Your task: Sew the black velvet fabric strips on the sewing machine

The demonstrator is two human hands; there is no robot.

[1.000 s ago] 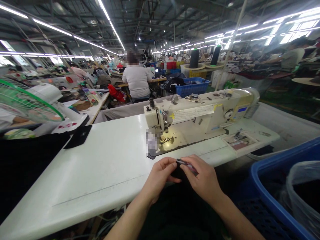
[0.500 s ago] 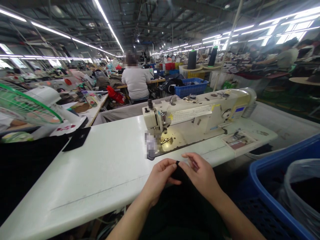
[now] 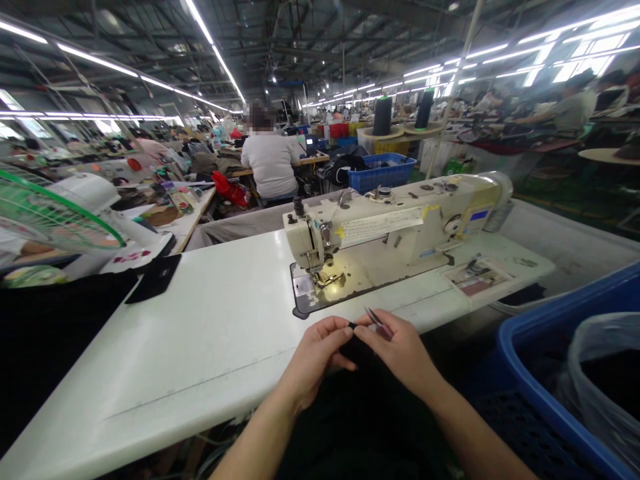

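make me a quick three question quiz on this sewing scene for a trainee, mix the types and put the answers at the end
1. True or false: the left hand is resting on the sewing machine.

2. Multiple choice: what tool does the right hand hold?
a) a ruler
b) pointed snips
c) a paintbrush

3. Fill in the missing word: the material pinched between the two hands is ___ in colour.

Key: 1. False, it is apart from the machine; 2. b; 3. black.

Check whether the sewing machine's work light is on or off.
On: below the head of the sewing machine, a yellow glow lights its bed. The bulb itself can't be made out.
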